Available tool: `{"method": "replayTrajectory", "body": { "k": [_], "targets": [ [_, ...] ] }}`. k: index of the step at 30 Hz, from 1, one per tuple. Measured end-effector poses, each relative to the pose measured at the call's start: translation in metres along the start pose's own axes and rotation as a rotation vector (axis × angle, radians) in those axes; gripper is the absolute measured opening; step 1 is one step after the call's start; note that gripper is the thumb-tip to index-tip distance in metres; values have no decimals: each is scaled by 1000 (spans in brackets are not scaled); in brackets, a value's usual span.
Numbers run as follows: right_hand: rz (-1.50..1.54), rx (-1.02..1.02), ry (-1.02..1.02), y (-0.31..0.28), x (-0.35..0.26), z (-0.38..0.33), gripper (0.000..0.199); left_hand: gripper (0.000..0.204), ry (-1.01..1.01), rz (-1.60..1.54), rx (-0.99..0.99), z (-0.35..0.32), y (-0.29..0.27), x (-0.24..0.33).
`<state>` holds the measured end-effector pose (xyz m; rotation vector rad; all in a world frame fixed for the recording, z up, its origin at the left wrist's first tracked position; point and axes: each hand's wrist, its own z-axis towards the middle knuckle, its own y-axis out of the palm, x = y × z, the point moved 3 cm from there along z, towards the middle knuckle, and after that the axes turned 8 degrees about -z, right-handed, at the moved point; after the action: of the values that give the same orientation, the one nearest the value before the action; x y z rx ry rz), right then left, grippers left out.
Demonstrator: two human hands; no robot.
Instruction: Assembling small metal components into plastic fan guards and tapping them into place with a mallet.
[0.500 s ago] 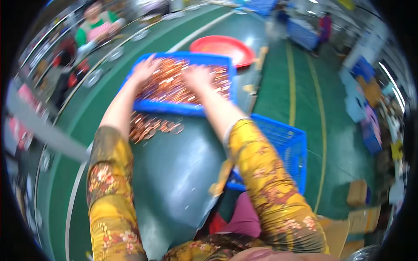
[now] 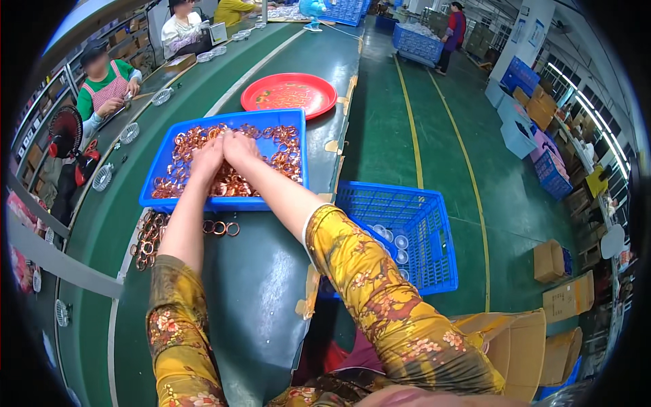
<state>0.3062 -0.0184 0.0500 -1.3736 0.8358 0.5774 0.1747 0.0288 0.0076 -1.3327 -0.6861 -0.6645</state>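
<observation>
As I lean over the green counter [image 2: 271, 285], these lines run from my body outward:

Sleeves: my yellow flowered sleeves [image 2: 380, 298] come in from the lower edge, both forearms stretched forward.
Loose rings: a cluster of copper rings [image 2: 146, 241] lies on the counter just left of my left forearm, outside the tray, with a few more in a short row [image 2: 220, 228] at the tray's near rim.
Floor crate: a blue mesh crate [image 2: 407, 237] with small clear cups stands on the floor to my right.
Tray: the blue tray [image 2: 298, 156] holds the main heap of copper rings [image 2: 271, 152].
Left hand [image 2: 207, 157]: palm down on the heap, fingers curled into the rings; whether it grips any I cannot tell.
Right hand [image 2: 239, 146]: touching the left, also pressed into the rings, its grip likewise hidden.
Step, as I judge it: gathering or sorting rings inside the tray.
Next move calls for: closing my fingers on a bunch without scattering them over the rim.
Beyond: a red round tray [image 2: 288, 95], then other people seated along the counter's far left side.
</observation>
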Motion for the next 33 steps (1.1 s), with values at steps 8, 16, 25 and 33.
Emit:
{"method": "replayTrajectory", "body": {
  "k": [8, 16, 25, 33],
  "targets": [
    [156, 271, -310, -20, -12, 0, 45, 48, 136, -548, 274, -42, -10, 51],
    [272, 75, -583, -18, -60, -120, 38, 40, 194, -488, 559, -171, -91, 56],
    [-5, 271, -709, 60, -16, -209, 17, 33, 59, 134, 317, -248, -101, -31],
    [-66, 343, -728, 45, 9, -204, 17, 35, 103, 272, -22, -301, -122, 5]
  ]
}}
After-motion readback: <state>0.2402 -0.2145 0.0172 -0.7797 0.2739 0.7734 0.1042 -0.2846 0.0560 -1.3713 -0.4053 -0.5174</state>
